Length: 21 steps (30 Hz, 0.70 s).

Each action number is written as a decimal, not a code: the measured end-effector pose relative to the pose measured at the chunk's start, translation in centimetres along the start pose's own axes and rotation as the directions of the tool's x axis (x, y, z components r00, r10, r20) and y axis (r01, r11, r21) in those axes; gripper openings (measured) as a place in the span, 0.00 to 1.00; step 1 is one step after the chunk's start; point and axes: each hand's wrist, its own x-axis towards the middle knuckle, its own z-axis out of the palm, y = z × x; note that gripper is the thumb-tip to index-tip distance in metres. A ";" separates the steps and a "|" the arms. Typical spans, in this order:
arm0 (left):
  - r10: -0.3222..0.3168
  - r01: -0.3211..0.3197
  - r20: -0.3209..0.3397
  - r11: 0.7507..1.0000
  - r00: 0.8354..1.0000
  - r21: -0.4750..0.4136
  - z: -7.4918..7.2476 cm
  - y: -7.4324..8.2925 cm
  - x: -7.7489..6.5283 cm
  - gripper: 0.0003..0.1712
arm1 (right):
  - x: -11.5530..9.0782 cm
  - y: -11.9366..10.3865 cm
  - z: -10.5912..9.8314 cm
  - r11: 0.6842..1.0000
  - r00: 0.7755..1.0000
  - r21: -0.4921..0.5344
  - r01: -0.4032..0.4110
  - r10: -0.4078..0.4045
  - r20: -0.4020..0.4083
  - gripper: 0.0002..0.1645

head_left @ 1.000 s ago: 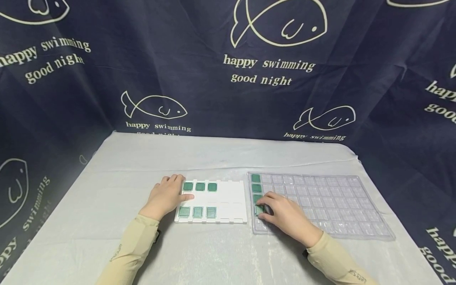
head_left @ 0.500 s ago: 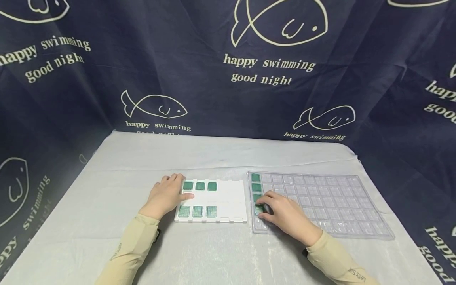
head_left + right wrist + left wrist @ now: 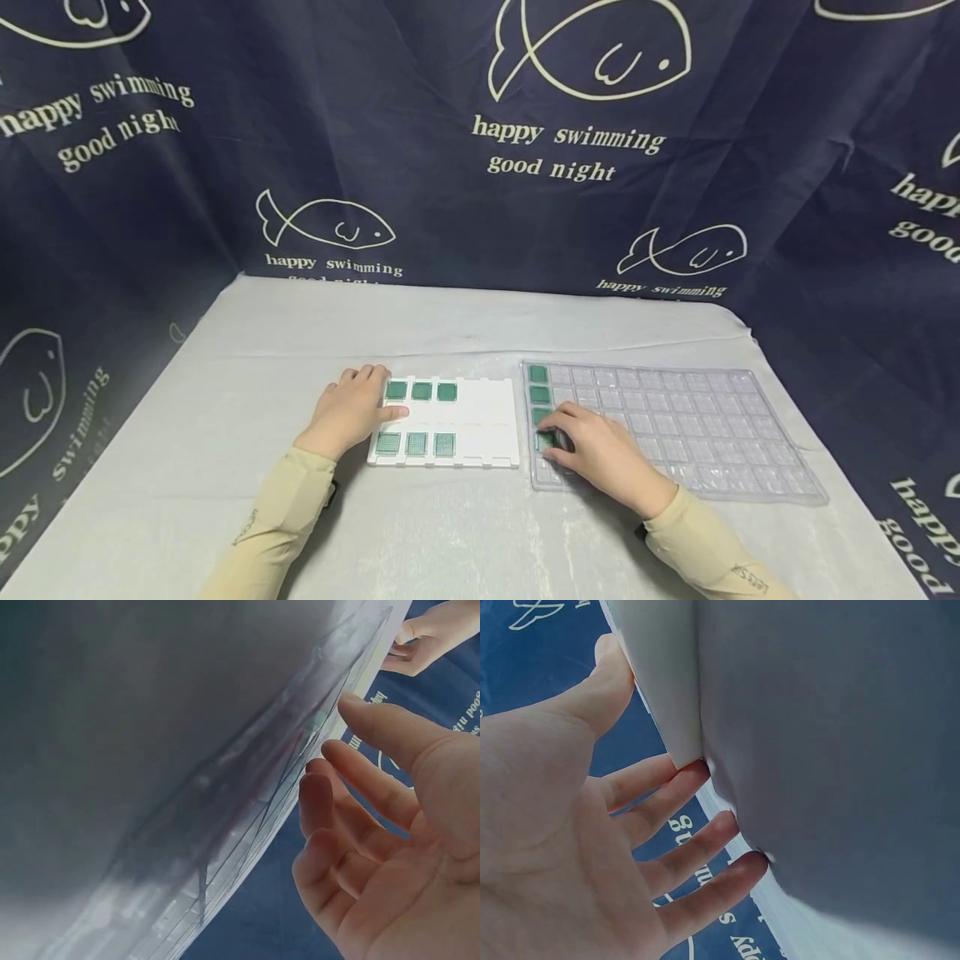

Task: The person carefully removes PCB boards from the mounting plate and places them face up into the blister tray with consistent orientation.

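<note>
My left hand (image 3: pixel 347 415) holds the left end of a white slotted tray (image 3: pixel 480 412), with the thumb on top and the other fingers at the edge. Small square green circuit boards lie on that tray in two rows, such as the far-row board (image 3: pixel 447 392) and the near-row board (image 3: pixel 445 444). To the right, my right hand (image 3: pixel 600 450) reaches over a clear compartment tray (image 3: pixel 720 429). Its thumb and index finger pinch a green circuit board (image 3: pixel 544 442) at opposite edges in the left column. That board sits in its compartment, partly covered by the fingers.
More green boards (image 3: pixel 539 394) sit farther back in the clear tray's left column. A pale cloth (image 3: pixel 450 542) covers the table. Dark blue curtains (image 3: pixel 450 208) with fish prints stand behind and at both sides. The two trays lie close together with a narrow gap.
</note>
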 end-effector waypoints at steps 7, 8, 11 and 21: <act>0.002 -0.002 -0.002 1.000 1.000 0.000 0.0 0.0 -0.1 0.38 | -0.1 -0.2 0.0 1.000 1.000 -0.010 0.007 -0.007 -0.018 0.20; 0.003 -0.003 -0.002 1.000 1.000 0.001 0.0 0.0 -0.1 0.38 | -0.2 -0.2 0.0 1.000 1.000 -0.011 0.007 -0.007 -0.021 0.20; 0.001 -0.001 -0.001 1.000 1.000 -0.003 0.0 0.0 -0.1 0.38 | -0.2 -0.3 0.0 1.000 0.999 -0.013 0.007 -0.008 -0.031 0.19; 0.000 0.000 0.000 1.000 1.000 -0.009 -0.1 0.1 -0.2 0.38 | 0.2 -1.4 -0.3 0.999 0.996 -0.027 0.043 -0.045 -0.080 0.18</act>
